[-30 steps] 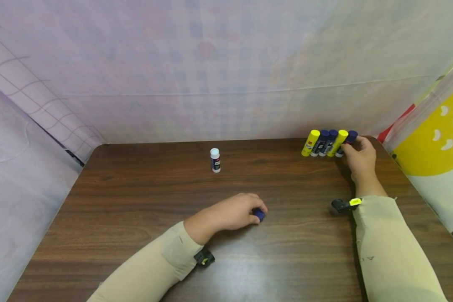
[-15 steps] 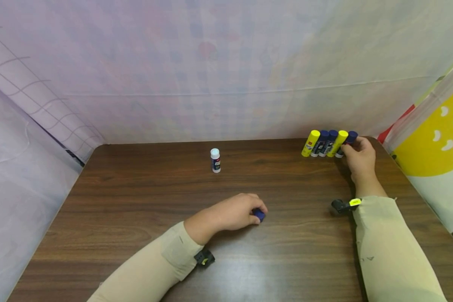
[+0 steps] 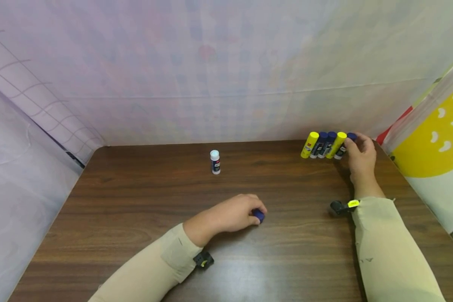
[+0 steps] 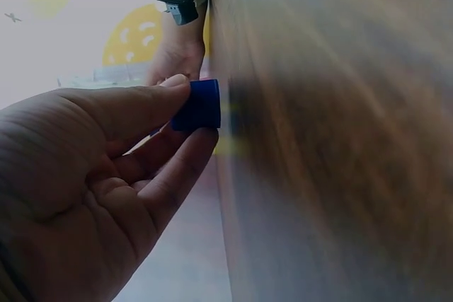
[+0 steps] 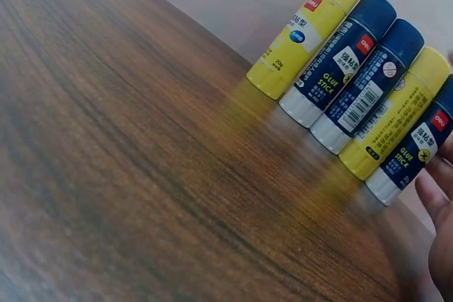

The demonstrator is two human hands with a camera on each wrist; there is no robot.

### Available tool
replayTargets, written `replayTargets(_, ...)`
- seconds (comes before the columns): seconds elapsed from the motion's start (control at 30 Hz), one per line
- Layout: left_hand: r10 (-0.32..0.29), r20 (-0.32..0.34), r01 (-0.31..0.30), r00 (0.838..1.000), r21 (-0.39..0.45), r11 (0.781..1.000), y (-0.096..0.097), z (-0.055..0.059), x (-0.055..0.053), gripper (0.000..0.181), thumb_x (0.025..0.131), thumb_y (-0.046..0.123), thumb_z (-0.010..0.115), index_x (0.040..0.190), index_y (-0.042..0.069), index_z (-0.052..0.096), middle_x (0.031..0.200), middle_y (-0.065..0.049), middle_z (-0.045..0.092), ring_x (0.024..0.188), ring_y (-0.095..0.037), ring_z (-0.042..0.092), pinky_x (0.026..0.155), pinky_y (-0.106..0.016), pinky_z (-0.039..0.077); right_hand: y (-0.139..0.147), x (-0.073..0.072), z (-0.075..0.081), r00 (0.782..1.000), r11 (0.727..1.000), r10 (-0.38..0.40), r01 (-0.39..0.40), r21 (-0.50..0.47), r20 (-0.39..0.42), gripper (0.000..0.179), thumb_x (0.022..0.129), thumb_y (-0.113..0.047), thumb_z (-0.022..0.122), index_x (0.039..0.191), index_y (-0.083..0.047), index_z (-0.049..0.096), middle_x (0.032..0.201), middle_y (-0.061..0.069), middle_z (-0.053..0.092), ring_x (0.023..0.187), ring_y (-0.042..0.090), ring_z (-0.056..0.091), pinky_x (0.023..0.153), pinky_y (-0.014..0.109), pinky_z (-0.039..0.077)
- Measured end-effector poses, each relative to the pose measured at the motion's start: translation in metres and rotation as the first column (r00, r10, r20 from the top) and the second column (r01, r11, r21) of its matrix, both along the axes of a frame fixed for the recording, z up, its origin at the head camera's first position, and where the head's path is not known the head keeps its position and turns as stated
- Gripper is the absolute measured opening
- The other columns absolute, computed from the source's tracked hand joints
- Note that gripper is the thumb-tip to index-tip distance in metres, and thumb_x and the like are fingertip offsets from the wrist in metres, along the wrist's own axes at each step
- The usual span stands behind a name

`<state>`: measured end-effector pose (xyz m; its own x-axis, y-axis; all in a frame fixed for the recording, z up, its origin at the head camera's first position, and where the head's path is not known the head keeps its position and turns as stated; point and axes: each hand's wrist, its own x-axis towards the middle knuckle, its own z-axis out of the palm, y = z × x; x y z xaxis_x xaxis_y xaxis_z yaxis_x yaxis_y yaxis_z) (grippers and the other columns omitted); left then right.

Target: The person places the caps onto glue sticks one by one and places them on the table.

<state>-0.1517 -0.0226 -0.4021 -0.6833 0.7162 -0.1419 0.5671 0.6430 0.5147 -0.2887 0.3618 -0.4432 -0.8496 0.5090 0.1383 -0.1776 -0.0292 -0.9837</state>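
Note:
In the head view, my left hand (image 3: 232,214) is low over the middle of the table. Its thumb and fingers pinch a dark blue glue stick cap (image 4: 199,105), seen plainly in the left wrist view. Farther back, an uncapped glue stick (image 3: 215,162) with a white top stands upright. At the back right, my right hand (image 3: 361,161) is beside the rightmost blue glue stick (image 5: 412,152), its fingers loosely bent and not wrapped round it. That stick ends a close upright row with a yellow glue stick (image 5: 396,114), two blue ones (image 5: 347,58) and another yellow one (image 5: 308,33).
The brown wooden table (image 3: 143,184) ends at a pale patterned cloth (image 3: 173,84) behind. A yellow printed cloth (image 3: 434,134) hangs along the right side. Each wrist carries a small black camera (image 3: 204,260).
My right hand has slid slightly right and its thumb has come off the front of the last blue glue stick, showing more of its label. The left hand keeps still with the cap.

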Motion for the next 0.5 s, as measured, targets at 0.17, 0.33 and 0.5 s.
replayTargets(0.17, 0.015, -0.001, -0.015, 1.0, 0.022, 1.0, -0.002, 0.0, 0.0, 0.029, 0.101, 0.021, 0.071, 0.129, 0.015, 0.072, 0.128, 0.001, 0.069, 0.119, -0.012, 0.064, 0.108, -0.025, 0.051, -0.007, 0.008, 0.009, 0.992, 0.999, -0.023, 0.019, -0.032, -0.125, 0.035, 0.096, -0.01, 0.071, 0.129, -0.004, 0.063, 0.108, -0.005, 0.06, 0.106, 0.007, 0.053, 0.09, 0.01, 0.046)
replayTargets(0.33, 0.015, -0.011, -0.014, 1.0, 0.036, 0.999, -0.005, 0.002, 0.0, 0.029, 0.101, 0.022, 0.071, 0.128, 0.015, 0.072, 0.127, 0.001, 0.069, 0.117, -0.012, 0.065, 0.105, -0.025, 0.052, -0.002, -0.001, 0.004, 0.966, 0.993, -0.101, 0.084, -0.08, -0.24, 0.031, 0.094, -0.006, 0.07, 0.125, -0.007, 0.064, 0.106, -0.002, 0.061, 0.104, 0.009, 0.056, 0.092, 0.014, 0.046)
replayTargets(0.5, 0.004, -0.026, -0.002, 1.0, 0.056, 0.998, -0.009, 0.002, -0.001, 0.028, 0.1, 0.022, 0.071, 0.127, 0.013, 0.072, 0.124, 0.0, 0.07, 0.111, -0.009, 0.065, 0.099, -0.021, 0.054, -0.002, -0.003, 0.005, 0.921, 0.985, -0.173, 0.159, -0.068, -0.348, 0.036, 0.091, -0.005, 0.072, 0.125, -0.005, 0.062, 0.106, 0.003, 0.062, 0.103, 0.013, 0.058, 0.095, 0.022, 0.047)
